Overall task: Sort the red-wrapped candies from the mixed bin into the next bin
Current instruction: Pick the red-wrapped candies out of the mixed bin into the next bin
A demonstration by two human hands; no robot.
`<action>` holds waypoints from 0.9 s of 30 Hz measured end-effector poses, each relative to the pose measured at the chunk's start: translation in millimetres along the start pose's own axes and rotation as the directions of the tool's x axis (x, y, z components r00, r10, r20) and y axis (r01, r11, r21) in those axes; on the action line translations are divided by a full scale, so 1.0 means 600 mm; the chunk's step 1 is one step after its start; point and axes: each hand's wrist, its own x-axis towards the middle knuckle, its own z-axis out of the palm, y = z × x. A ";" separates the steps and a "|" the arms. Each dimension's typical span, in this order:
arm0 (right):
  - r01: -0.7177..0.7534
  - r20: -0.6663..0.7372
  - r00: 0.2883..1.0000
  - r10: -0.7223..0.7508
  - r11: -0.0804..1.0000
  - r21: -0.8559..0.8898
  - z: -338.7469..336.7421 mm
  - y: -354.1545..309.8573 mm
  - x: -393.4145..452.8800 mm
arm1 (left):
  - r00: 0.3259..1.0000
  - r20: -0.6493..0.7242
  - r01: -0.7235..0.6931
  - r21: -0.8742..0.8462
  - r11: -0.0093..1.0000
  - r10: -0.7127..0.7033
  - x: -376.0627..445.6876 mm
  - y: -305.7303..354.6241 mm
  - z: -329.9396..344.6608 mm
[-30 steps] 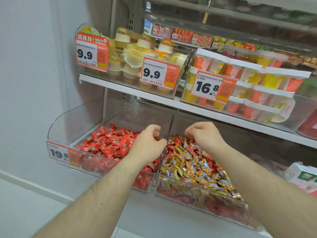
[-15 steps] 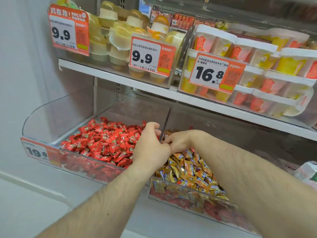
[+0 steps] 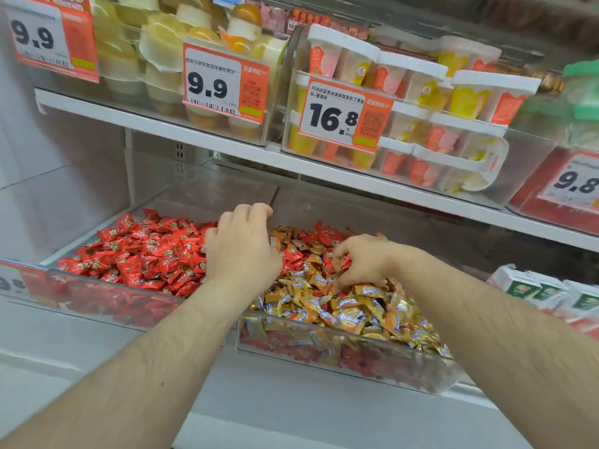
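The right hand (image 3: 359,260) is down in the mixed bin (image 3: 340,354), its fingers curled into the pile and pinching at red-wrapped candies (image 3: 327,233) that lie among the gold-wrapped candies (image 3: 350,314). Whether it has 1 piece or several I cannot tell, since the fingertips are buried in wrappers. The left hand (image 3: 241,251) hangs over the divider between the 2 bins, fingers loosely curled; whether it holds a candy cannot be told from this angle. The next bin (image 3: 97,296), just to the left, already carries a full layer of red pieces.

Most of the remaining red sits at the back of the mixed bin, with more showing low behind its clear front wall (buried under gold, so harder to reach).

What could go wrong, as I judge it:
- A gold wrapper could ride along in the right hand's pinch, because the two kinds lie tangled and overlapping; it would then end up in the red bin.
- Candies could spill over the front wall, which the pile already nearly tops near the right forearm; raking deeper for buried red would push them out.
- A loosely pinched piece could drop on the way across the divider and fall back on the wrong side.

Above, a shelf (image 3: 201,137) holds jelly cups (image 3: 155,50) with price tags (image 3: 223,82).
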 end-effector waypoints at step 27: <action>-0.207 -0.240 0.796 0.556 0.622 0.755 0.082 0.089 -0.155 | 0.671 0.615 -0.355 -0.224 0.907 0.415 0.022 0.164 0.129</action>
